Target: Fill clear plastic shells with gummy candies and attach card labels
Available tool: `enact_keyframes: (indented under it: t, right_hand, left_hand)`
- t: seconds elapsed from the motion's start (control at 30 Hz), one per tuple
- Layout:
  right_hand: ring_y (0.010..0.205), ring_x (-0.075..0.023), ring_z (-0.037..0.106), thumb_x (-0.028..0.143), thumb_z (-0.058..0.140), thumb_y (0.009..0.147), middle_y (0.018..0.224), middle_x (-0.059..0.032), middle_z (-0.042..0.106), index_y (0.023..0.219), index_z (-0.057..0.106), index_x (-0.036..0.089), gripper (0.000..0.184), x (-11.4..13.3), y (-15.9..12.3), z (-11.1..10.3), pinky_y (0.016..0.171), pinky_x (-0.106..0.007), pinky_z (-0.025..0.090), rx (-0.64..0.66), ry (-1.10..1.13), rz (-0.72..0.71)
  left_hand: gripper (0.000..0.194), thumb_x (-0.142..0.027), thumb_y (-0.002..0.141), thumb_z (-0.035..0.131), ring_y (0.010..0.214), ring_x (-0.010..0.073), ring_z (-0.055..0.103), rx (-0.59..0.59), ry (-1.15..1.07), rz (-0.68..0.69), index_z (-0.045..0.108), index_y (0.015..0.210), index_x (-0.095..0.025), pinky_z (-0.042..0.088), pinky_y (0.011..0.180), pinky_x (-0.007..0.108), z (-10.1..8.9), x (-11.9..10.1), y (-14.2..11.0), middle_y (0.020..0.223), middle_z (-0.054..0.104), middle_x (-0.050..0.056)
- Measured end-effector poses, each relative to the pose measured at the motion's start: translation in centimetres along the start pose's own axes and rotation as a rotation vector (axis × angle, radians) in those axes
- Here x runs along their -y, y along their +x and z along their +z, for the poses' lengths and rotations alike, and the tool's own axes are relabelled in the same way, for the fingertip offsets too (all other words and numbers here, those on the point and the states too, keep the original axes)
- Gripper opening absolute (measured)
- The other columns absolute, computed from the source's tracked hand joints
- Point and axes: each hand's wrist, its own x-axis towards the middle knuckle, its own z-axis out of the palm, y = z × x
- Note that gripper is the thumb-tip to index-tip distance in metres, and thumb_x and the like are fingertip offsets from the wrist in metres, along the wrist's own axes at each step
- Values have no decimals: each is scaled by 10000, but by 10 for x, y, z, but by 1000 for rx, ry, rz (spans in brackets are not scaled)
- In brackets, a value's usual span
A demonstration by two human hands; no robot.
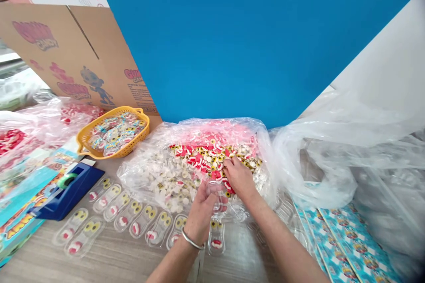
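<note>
An open clear plastic bag (156, 172) of red, white and yellow gummy candies (206, 154) lies in the middle of the table. My left hand (202, 210), with a silver bracelet on the wrist, is closed on a small clear plastic tray (216, 196) held over the bag's near edge. My right hand (237, 177) reaches into the candy pile with its fingers curled down among the pieces; what they pinch is hidden. Several filled clear trays (133, 214) lie in rows on the table in front of the bag.
A yellow basket (86, 135) holds wrapped packs at back left. A blue tape dispenser (68, 190) and printed boxes sit at left. Crumpled clear plastic (348, 150) and printed blue cards (341, 243) fill the right. A cardboard box (66, 53) and blue board (232, 40) stand behind.
</note>
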Motion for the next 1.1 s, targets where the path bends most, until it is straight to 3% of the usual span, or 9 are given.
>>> enact_keyframes:
  t: [0.2,0.27,0.4,0.47,0.6,0.8,0.97,1.1]
  right_hand:
    - [893,-168,627,192,475,958,1019,-71,649,1003,669,202,200,-7,-1,-9,792,-257,451,-54,209,39]
    - [918,-168,628,173,480,936,985,-58,671,999,679,197,211,-9,-9,-20,824,-265,461,-85,403,45]
    - [823,-163,629,174,497,900,868,-25,689,913,710,203,216,-1,-37,-41,763,-275,479,48,799,-19]
    - [834,-161,622,152,494,892,884,-26,687,900,719,211,233,7,-48,-47,772,-278,469,96,810,-59]
    - [844,-168,607,152,529,878,873,-23,670,876,697,213,178,18,-60,-46,777,-288,447,40,733,-25]
    - [763,-164,601,234,570,860,819,-14,654,822,642,205,86,19,-69,-35,712,-277,469,-56,875,133]
    - [805,-178,643,284,560,859,907,-43,676,921,674,202,154,16,-78,-33,696,-287,529,8,1110,204]
    - [705,-158,639,302,572,863,816,-16,675,930,615,204,126,21,-81,-34,636,-265,527,14,1195,241]
  left_hand:
    - [423,-380,737,695,785,184,672,-2,-18,7,574,1095,-192,523,695,323,-1,-2,6,1124,672,99]
    - [430,-371,737,692,814,191,674,12,-14,1,586,1114,-195,517,695,311,-1,-4,8,1137,675,102]
    - [401,-314,756,643,867,202,661,98,50,-6,598,1135,-192,509,682,293,2,-2,10,1105,678,97]
    - [400,-276,748,611,865,199,655,156,65,-6,600,1139,-191,500,662,280,5,3,10,1080,680,91]
    - [380,-233,734,567,821,187,647,200,59,9,605,1109,-188,485,642,266,9,12,7,987,691,71]
    - [281,-350,778,637,665,128,590,137,53,-11,609,1003,-184,464,572,236,9,15,4,898,674,41]
    - [321,-411,790,644,608,115,578,64,37,-40,612,1009,-180,469,541,227,9,11,3,831,660,29]
    - [284,-422,804,627,652,136,600,66,28,-47,624,974,-194,475,539,229,12,9,1,829,658,26]
